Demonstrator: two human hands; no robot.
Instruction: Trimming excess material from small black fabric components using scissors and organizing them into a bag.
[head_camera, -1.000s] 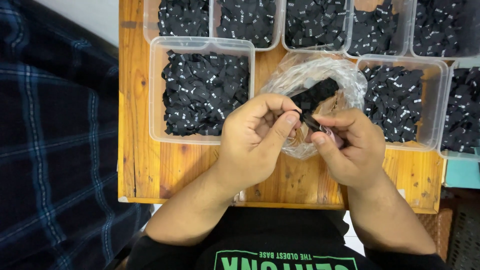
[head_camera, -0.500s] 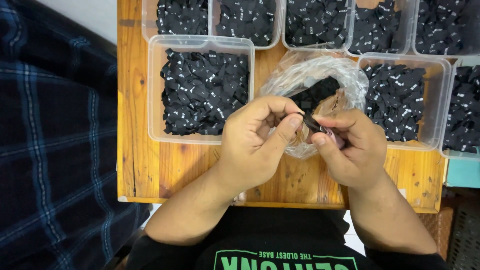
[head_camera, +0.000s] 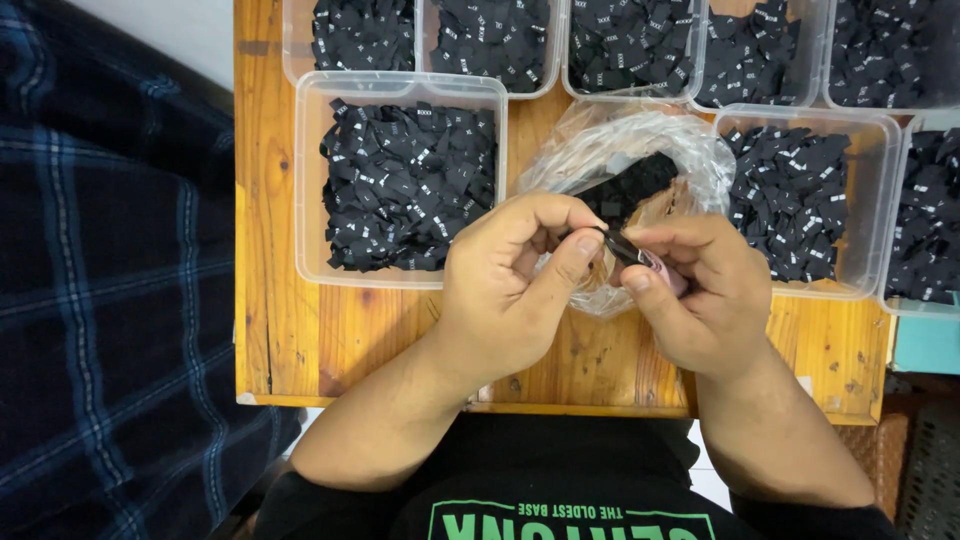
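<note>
Item: black tag (head_camera: 622, 246), above the bag (head_camera: 640, 150), mid-table. We pinch it between left hand (head_camera: 510, 285) and right hand (head_camera: 700, 290), fingertips pressed together. Risk, as we judge: loosened grip drops it among loose tags in the tub (head_camera: 400, 185) at left.

A small wooden desk (head_camera: 300, 340) with knotty planks stands beside dark blue plaid fabric (head_camera: 110, 300); a pale wall (head_camera: 190, 30) shows above, evenly lit.
</note>
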